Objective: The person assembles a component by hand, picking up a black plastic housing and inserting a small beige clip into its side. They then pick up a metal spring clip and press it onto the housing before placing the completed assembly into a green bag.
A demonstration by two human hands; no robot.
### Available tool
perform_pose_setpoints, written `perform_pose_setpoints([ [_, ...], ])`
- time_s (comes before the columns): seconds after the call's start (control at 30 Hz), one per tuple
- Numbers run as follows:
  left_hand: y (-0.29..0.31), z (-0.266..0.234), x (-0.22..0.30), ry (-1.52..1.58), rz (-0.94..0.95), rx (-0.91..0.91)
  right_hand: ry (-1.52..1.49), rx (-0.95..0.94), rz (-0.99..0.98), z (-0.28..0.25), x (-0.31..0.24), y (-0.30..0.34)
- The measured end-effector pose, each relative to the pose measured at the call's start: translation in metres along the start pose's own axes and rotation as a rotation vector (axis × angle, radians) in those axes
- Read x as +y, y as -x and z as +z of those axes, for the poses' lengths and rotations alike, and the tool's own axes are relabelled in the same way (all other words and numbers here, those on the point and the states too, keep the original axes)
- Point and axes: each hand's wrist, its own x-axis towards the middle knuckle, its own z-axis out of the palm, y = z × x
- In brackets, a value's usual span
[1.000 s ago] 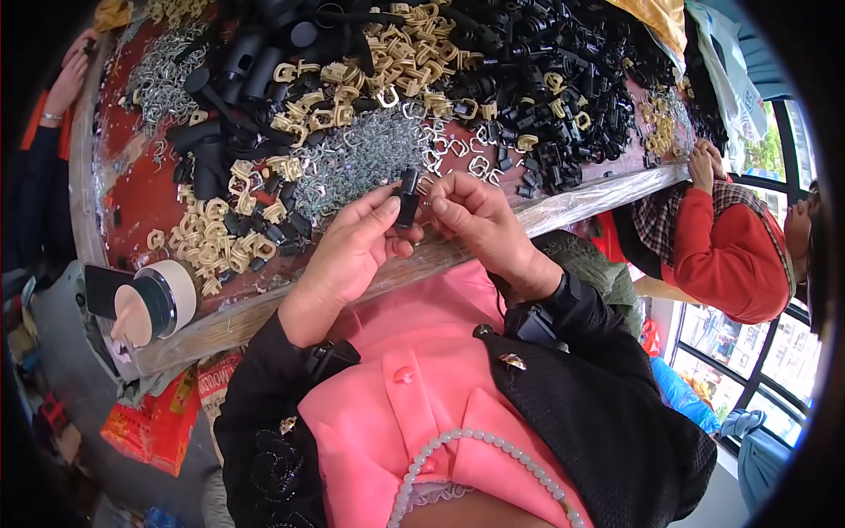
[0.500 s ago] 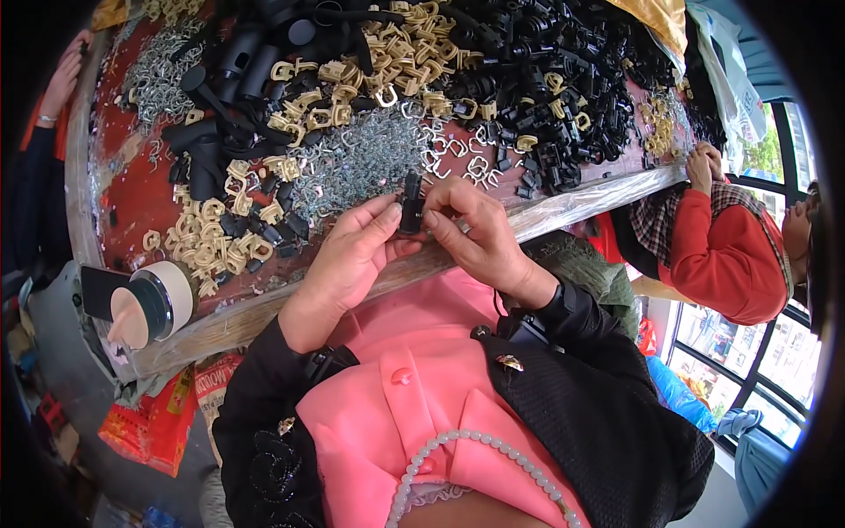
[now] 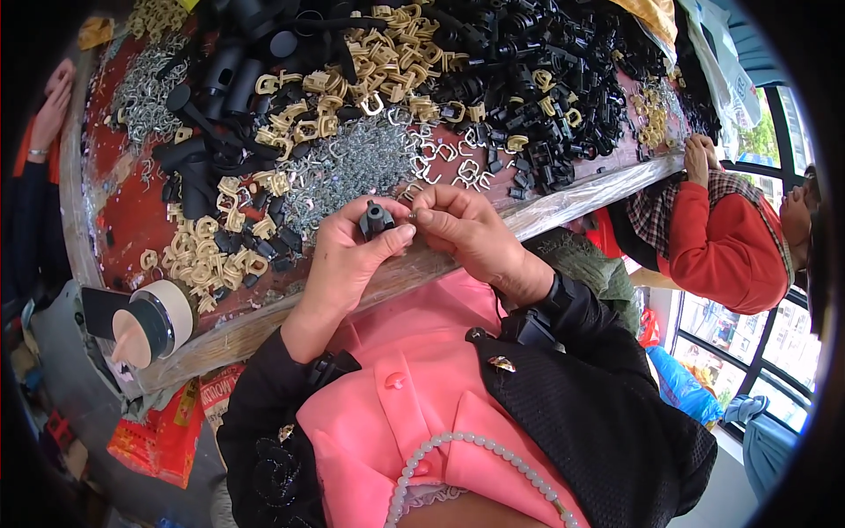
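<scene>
My L hand (image 3: pixel 348 251) is curled, w/ thumb and fingers closed round one blk part (image 3: pixel 377 220). This part is held above the near edge of the table (image 3: pixel 119 238), and I see its round end w/ a hole. My R hand (image 3: pixel 466 224) is just beside it, on the right; thumb and index finger are bent and brought tog. at the tips. Whether a v. small pc is pinched there, I cannot tell.

Just beyond my hands, toward the table's middle, lies the heap of small silver pcs (image 3: pixel 352 167), w/ some pale U-shaped clips (image 3: pixel 471 172) on its right side. Beige pcs (image 3: pixel 207 255) are grouped toward the near L corner; a large heap of blk pcs (image 3: pixel 537 106) lies toward the far R corner. Close to the near L corner is a round container (image 3: pixel 179 308), beige w/ dark band, beside a dark flat thing (image 3: pixel 99 312).

Beside the L edge I see another person's hands (image 3: pixel 48 119). Toward the R end of the near edge, a co-worker in red sleeves (image 3: pixel 722 255) has both hands tog.
</scene>
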Motion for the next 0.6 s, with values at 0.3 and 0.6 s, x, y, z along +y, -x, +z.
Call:
perform_pose_setpoints([
  [0.3, -0.0020, 0.0057, -0.0016, -0.223, 0.160, 0.074, 0.041, -0.033, -0.017, -0.0001, 0.0021, -0.0003],
  [0.6, -0.0004, 0.0020, 0.0030, 0.168, -0.092, -0.041, 0.236, -0.038, -0.159, 0.0022, -0.0034, 0.0034],
])
